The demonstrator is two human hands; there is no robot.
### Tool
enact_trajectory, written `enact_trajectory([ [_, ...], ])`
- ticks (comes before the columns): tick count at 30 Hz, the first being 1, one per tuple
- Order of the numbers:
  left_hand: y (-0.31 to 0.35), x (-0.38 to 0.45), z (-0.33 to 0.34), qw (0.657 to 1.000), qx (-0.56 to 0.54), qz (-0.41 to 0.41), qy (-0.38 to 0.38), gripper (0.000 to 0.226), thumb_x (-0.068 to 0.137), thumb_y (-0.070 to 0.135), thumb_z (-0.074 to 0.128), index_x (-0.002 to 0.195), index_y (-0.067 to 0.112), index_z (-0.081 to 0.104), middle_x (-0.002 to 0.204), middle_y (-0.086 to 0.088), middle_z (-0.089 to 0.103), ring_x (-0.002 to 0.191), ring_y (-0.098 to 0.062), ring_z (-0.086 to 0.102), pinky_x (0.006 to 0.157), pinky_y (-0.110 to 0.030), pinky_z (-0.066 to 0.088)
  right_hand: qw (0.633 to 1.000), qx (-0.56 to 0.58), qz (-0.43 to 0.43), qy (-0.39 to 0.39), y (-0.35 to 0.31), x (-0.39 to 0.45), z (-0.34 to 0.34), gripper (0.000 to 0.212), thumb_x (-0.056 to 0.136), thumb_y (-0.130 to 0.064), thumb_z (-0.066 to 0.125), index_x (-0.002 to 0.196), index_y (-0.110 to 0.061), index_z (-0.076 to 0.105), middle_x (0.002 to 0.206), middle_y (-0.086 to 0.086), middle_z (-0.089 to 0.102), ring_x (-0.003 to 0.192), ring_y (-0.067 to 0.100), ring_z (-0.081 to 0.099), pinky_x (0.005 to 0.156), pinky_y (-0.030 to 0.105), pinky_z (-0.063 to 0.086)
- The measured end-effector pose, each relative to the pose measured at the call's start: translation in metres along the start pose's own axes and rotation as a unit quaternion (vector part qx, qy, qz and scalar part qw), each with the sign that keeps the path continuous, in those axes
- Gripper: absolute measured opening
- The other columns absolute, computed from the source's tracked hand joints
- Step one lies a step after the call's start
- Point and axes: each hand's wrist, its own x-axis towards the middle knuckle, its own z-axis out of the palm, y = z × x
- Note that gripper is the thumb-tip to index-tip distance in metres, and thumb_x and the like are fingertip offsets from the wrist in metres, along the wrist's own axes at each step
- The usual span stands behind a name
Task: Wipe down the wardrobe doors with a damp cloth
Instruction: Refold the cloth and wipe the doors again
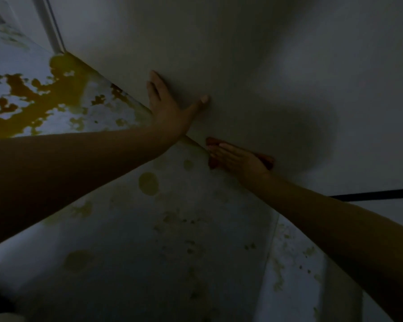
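Dim wardrobe door: left hand flat, fingers spread, bracing. Right hand, fingers straight, presses red cloth at bottom edge; cloth could slide onto stained floor.

In dim light, a person's left hand presses flat against a pale wardrobe door at the centre of the frame, fingers straight and thumb spread. Just below and to the right, the right hand lies flat on a reddish cloth at the door's lower edge. A pale floor blotched with yellow-brown patches fills the lower left.
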Motion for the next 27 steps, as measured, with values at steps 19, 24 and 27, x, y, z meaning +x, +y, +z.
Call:
enact_trajectory([
  [19, 0.003, -0.014, 0.022, 0.999, 0.000, -0.006, -0.032, 0.125, 0.073, 0.060, 0.069, 0.148, 0.014, -0.020, 0.158, -0.011, -0.014, 0.147, -0.023, 0.000, 0.119, -0.041, 0.012, 0.983, 0.107, 0.086, 0.119, -0.042, -0.036, 0.067, 0.059, 0.092, -0.016, 0.010, 0.150, -0.016, 0.021, 0.155, -0.011, 0.017, 0.141, 0.005, 0.025, 0.120, 0.033, -0.004],
  [24, -0.008, -0.017, 0.032, 1.000, -0.015, -0.001, -0.025, 0.128, 0.071, 0.058, 0.072, 0.148, 0.014, -0.020, 0.159, -0.011, -0.008, 0.147, -0.023, 0.002, 0.119, -0.042, 0.014, 0.996, -0.005, 0.029, 0.082, -0.049, -0.015, 0.051, 0.057, 0.094, -0.021, 0.010, 0.145, -0.006, -0.012, 0.159, -0.007, -0.004, 0.145, 0.011, 0.000, 0.110, 0.037, -0.010],
  [27, -0.008, -0.019, 0.035, 0.999, -0.025, 0.002, -0.021, 0.128, 0.072, 0.056, 0.073, 0.148, 0.013, -0.020, 0.158, -0.012, -0.007, 0.146, -0.022, 0.002, 0.119, -0.040, 0.014, 0.999, -0.008, 0.008, 0.040, -0.049, -0.032, 0.058, 0.067, 0.100, -0.030, 0.017, 0.133, 0.005, -0.030, 0.156, 0.004, -0.022, 0.144, 0.017, -0.012, 0.106, 0.041, -0.015],
])
